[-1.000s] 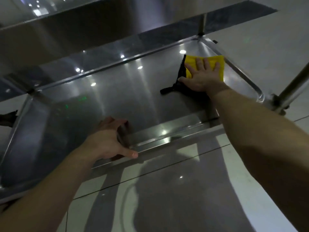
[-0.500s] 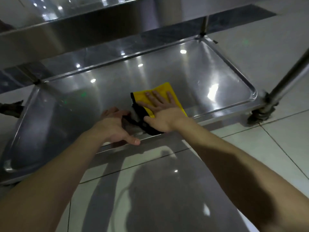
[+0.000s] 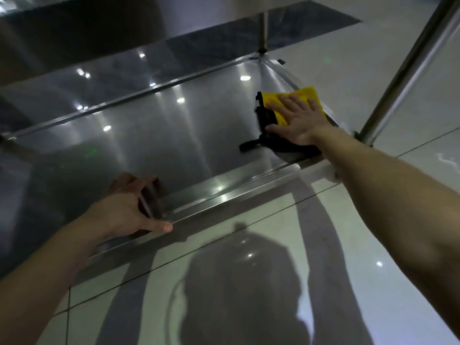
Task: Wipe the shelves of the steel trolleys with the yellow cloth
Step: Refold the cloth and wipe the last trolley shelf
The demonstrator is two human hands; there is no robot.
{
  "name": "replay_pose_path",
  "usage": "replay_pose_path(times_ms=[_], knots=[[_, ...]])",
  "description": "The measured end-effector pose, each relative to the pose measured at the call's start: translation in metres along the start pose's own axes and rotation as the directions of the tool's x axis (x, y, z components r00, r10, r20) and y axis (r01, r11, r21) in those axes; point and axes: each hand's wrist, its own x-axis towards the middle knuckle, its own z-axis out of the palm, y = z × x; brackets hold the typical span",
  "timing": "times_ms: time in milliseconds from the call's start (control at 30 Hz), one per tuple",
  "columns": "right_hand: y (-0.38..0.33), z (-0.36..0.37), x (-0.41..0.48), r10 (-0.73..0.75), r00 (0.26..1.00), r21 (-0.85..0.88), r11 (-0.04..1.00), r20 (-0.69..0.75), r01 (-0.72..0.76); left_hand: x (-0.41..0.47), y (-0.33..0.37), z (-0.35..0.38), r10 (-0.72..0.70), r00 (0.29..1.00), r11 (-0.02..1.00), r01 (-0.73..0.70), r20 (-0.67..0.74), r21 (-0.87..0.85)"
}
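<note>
The right hand (image 3: 298, 120) lies flat with fingers spread, palm pressing the cloth (image 3: 302, 94) onto the shelf (image 3: 149, 150). Nothing is pinched. The cloth sits against the shelf's right edge, nearer the front-right corner than the back one, its yellow face showing past the fingertips. Its dark trim is bunched under the thumb and a dark strap (image 3: 249, 145) trails out to the left. The left hand (image 3: 127, 207) grips the front rim (image 3: 224, 195), fingers curled over into the tray and thumb laid along the outer lip – apparently a brace. Just beyond the right wrist a post (image 3: 408, 70) rises from the front-right corner, and an upper shelf (image 3: 99, 33) hangs over the back edge.

The likely trouble comes from the flat palm. With only downward pressure holding it, the cloth may bunch or slip free on the slick steel, leaving the hand wiping bare metal. A stroke carried too far right would probably drive the fingertips into the raised edge or the wrist against the post. The loose strap could drag and catch at the corner. If the left hand eases off, the trolley might shift under the push.
</note>
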Motion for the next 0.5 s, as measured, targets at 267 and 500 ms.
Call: replay_pose_path(times_ms=[267, 500], knots=[[-0.084, -0.01, 0.103, 0.06, 0.998, 0.021, 0.998, -0.03, -0.06, 0.005, -0.002, 0.002, 0.051, 0.998, 0.998, -0.049, -0.047, 0.041], [-0.206, 0.004, 0.103, -0.216, 0.976, -0.042, 0.975, 0.009, 0.216, 0.006, -0.01, -0.002, 0.012, 1.0, 1.0, -0.012, -0.025, 0.006]])
